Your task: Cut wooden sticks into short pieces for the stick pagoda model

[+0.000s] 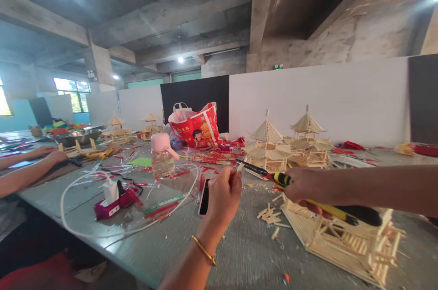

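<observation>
My left hand (224, 192), wearing a gold bangle, pinches a short pale wooden stick (240, 168) upright between thumb and fingers. My right hand (306, 189) is wrapped round yellow-and-black-handled shears (278, 178). Their long dark tip points left and lies close to the top of the stick; whether it touches I cannot tell. Below the right hand stands a partly built stick model (338, 242) with a slatted base and railings. Several short cut sticks (270, 215) lie to its left. A phone (204, 199) rests partly behind my left hand.
Finished stick pavilions (267, 144) stand behind the shears. A pink-lidded bottle (162, 155), a red bag (196, 128) and a purple power strip (112, 205) with a looping white cable occupy the table (246, 253). Another person's hands (51, 157) work at the left.
</observation>
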The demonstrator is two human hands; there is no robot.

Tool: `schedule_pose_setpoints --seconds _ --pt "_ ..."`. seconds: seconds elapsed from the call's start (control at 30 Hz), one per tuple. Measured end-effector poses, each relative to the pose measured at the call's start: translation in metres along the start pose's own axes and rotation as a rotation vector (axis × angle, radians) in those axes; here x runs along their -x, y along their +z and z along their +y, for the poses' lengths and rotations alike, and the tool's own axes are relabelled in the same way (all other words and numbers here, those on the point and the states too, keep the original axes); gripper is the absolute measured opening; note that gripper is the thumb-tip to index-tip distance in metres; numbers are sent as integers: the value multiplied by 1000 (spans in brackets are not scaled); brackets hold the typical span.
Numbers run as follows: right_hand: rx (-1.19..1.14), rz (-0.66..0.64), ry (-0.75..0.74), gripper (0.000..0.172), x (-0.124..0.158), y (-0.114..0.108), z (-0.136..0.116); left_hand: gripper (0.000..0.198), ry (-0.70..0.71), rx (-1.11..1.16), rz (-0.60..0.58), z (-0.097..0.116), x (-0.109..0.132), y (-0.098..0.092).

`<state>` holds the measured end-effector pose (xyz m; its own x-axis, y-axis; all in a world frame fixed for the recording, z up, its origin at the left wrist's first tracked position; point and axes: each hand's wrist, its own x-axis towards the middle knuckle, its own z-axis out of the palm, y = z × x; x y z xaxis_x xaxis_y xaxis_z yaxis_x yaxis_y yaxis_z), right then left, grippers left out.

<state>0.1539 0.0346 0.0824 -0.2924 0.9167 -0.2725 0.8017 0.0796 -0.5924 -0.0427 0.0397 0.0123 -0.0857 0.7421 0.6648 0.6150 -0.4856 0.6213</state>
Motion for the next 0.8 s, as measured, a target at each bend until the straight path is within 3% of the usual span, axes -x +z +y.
schedule_pose_setpoints --seconds 0.13,0.3,0.5,0.6,0.67,0.8 --pt "7 -4 50 14 -7 -1 1 23 17 -79 5 1 -1 -1" --pt "-29 -72 126 15 -11 -5 5 24 -11 -57 -75 4 -2 -1" --pt "-72 -137 191 17 -11 -18 7 22 -198 370 -247 4 -6 2" --pt "-86 -124 186 16 -11 -20 9 19 -246 504 -277 4 -8 2" --pt "-86 -110 170 16 -11 -17 10 21 -221 456 -262 4 -7 2" --pt "-51 -54 109 17 -11 -7 11 26 -53 98 -137 6 -2 0"
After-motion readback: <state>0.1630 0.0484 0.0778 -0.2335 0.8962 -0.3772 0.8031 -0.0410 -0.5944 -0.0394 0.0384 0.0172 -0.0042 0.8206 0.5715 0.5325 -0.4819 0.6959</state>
